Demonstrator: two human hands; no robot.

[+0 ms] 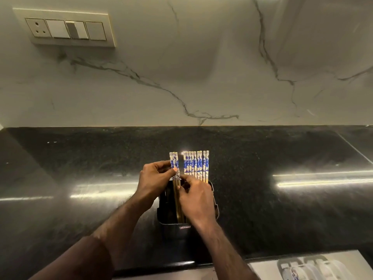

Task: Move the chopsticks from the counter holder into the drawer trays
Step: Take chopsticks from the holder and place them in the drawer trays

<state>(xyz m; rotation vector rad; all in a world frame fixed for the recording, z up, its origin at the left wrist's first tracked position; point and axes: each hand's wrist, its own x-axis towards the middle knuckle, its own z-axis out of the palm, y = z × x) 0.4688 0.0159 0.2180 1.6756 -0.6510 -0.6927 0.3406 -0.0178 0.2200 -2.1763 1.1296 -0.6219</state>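
Standing upright in a dark holder (186,223) on the black polished surface (282,209), the chopsticks (196,165) show white tops with a blue pattern and yellowish lower shafts. They are parted into two groups: a small bunch (174,161) of about three on the left, and a wider row on the right, with a narrow gap between them.

The left hand (154,181) has its grip closed on the small bunch, thumb across the front and the fingers wrapped behind, just below the patterned part. The right hand (194,197) reaches over the holder's mouth, its fingertips (184,177) pressed against the near edge of the wider row, low on the pattern; the grip is partly closed, but whether it truly pinches any stick or only touches them I cannot tell. Both forearms come in from the bottom of the view, the left one with a dark sleeve (80,261) above the elbow.

The holder sits near the front edge of the surface, with a small red label (184,227) on its near wall. Behind rises a white marble-veined wall (201,67) with a switch panel (66,29) at upper left. At the lower right corner, below the front edge, part of a pale tray (314,267) with moulded compartments shows, well apart from the holder.
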